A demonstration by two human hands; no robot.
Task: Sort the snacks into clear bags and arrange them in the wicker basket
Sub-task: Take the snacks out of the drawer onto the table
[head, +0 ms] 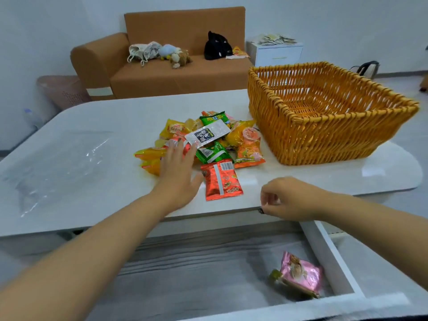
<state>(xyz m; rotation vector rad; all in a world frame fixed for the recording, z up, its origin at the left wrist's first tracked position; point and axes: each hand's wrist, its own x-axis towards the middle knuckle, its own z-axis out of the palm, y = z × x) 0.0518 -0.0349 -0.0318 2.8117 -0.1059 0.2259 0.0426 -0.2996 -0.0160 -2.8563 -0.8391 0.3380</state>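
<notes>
Nearest, an open drawer (333, 258) with white walls and grey streaked bottom holds one pink foil snack packet (301, 273) over a greenish one, tucked in its right corner. Right hand (287, 200) hangs at the table's front edge, fingers loosely curled, holding nothing. Left hand (178, 172) reaches flat over the glossy white table (92, 117), fingers straight and spread, fingertips on the near side of the snack pile (208, 140). Pile is crinkly foil packets: red one (222, 180) closest, green, orange, yellow, a white-silver sachet on top. Clear bags (60, 163) lie flat and shiny at table's left, well apart from the pile. Wicker basket (324, 133), orange woven, rectangular, sits just right of the pile; nothing visible inside. Farther back, a brown sofa (176, 66) with plush toys and a black bag.
</notes>
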